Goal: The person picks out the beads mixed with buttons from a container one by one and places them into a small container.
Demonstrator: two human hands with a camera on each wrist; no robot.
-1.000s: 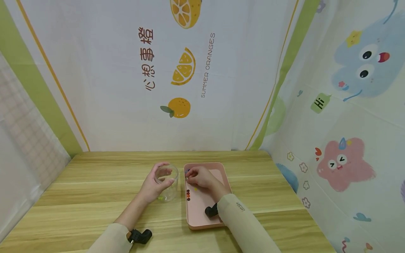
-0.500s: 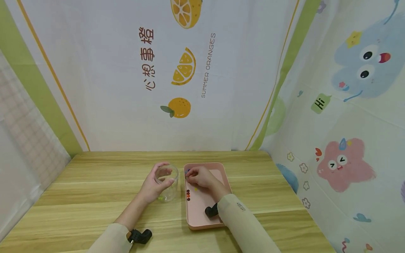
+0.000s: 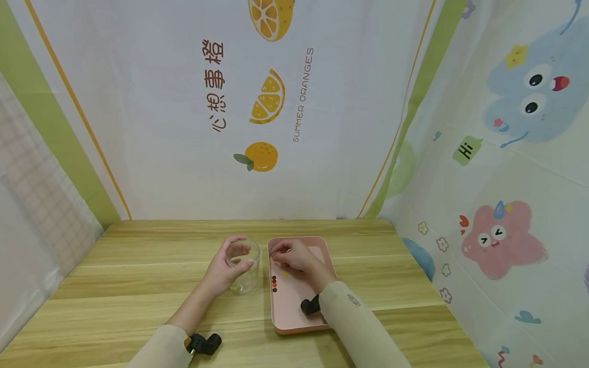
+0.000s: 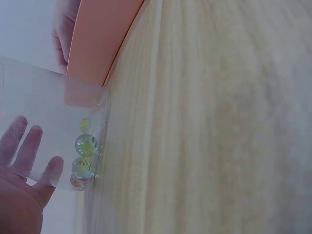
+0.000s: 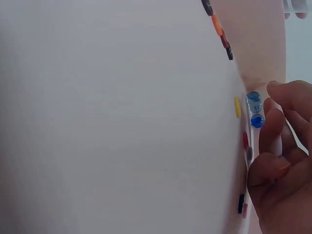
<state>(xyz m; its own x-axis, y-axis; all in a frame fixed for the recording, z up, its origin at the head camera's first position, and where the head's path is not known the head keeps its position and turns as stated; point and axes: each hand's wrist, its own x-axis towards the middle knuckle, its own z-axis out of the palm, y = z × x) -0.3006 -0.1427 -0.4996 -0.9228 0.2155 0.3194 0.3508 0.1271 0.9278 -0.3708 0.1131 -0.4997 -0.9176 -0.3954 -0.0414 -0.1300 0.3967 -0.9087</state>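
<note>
A cloth-walled booth: behind the wood-grain table (image 3: pixel 382 271) hangs a fruit-print cloth (image 3: pixel 262 108), and right of the table, a cartoon-print cloth (image 3: pixel 506 171).

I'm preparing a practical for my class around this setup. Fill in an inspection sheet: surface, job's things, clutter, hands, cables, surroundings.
Surface: wood-grain table.
Job's things: clear jar with glass marbles inside; pink tray holding blue marbles.
Clutter: small flat coloured discs lying loose in the tray.
Hands: left hand grips the jar; right hand is over the tray, fingers bent, whether it holds anything unclear.
Cables: nothing seen.
Surroundings: orange-printed cloth behind the table, cartoon-printed cloth on the right.
</note>
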